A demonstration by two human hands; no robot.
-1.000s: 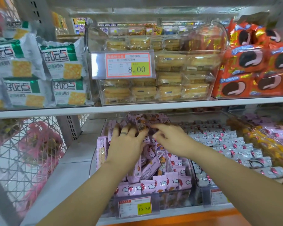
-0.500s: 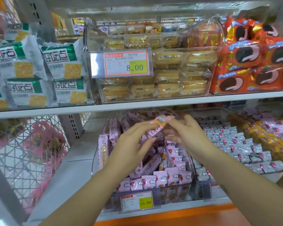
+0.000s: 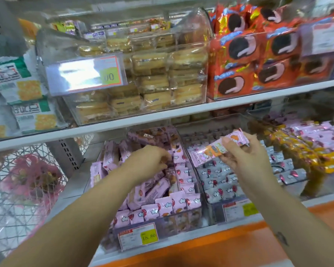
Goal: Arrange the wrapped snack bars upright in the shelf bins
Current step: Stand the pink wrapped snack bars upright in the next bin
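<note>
While the right hand [image 3: 245, 160] pinches a pink bar [image 3: 216, 149] aloft, the left hand [image 3: 148, 160], well apart, digs among loose bars in the bin [image 3: 172, 222], its grip unclear; the bar seems light, slippery, crushable, best pinched mid-length.

Pink bin [image 3: 174, 223] is a mess tbh: the front rows of pink bars [image 3: 166, 206] stand upright, the middle ones lie jumbled and slanted. One pink-and-orange bar [image 3: 216, 150] is pinched in the right hand [image 3: 245, 158], tilted, above the grey-bar bin [image 3: 218, 212].
</note>
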